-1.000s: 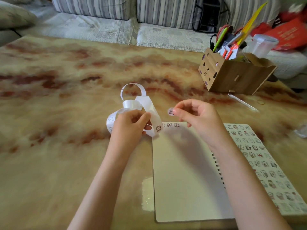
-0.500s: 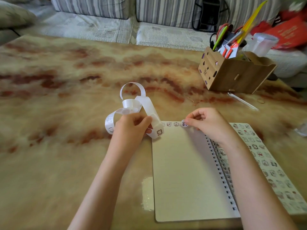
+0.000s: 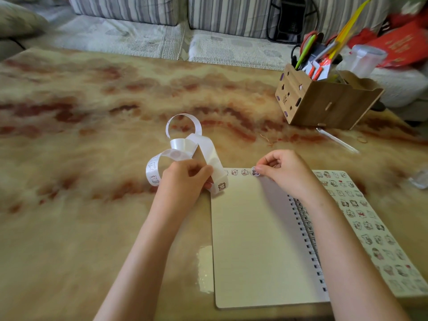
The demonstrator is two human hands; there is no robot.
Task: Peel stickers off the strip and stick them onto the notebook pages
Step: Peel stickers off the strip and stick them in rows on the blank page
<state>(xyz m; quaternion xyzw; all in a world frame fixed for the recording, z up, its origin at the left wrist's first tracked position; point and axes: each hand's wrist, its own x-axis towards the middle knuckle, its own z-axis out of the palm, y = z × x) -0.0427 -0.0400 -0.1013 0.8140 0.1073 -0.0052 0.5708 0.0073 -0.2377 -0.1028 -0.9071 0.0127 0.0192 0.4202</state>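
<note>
Our left hand (image 3: 185,179) was curled tight round the glossy white sticker strip (image 3: 201,144), thumb on top, and the strip's loose loops curled up beyond the knuckles. Our right hand (image 3: 284,172), fingers bent in, had its index tip and thumb on a small round sticker (image 3: 256,171) at the top edge of the cream page of the spiral-bound notebook (image 3: 254,239), which lay under that wrist. A few printed stickers (image 3: 244,172) sat in a row between the hands. Beneath lay a polished tan-and-red marbled table (image 3: 92,135). Beyond the right hand stood a wooden pen box (image 3: 328,105), and further off a striped fabric sofa (image 3: 139,8).
</note>
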